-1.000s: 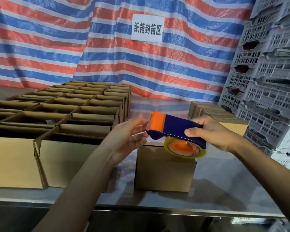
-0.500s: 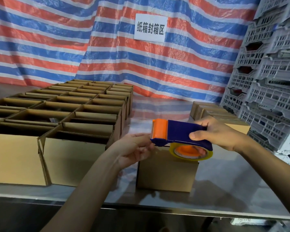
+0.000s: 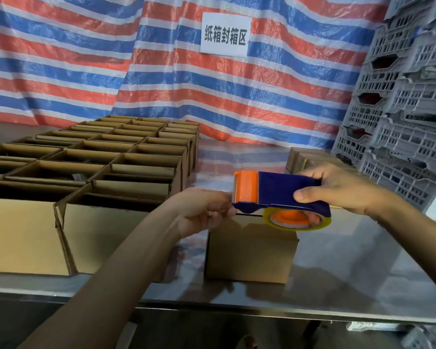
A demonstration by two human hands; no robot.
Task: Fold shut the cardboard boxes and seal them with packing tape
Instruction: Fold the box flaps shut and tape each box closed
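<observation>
You hold the blue and orange plastic tape dispenser (image 3: pixel 280 191) just above the small closed brown cardboard box (image 3: pixel 251 253).

The box stands near the front of the shiny steel table (image 3: pixel 337 285). Your right hand (image 3: pixel 337 187) grasps the dispenser body firmly, thumb on its side. Your left hand (image 3: pixel 203 210) has its fingers curled at the dispenser's orange nose; if they pinch the tape end, I cannot tell. To the left are rows of open brown cardboard boxes (image 3: pixel 98 159). Behind hangs the red, blue and white striped tarp (image 3: pixel 86 59).
</observation>
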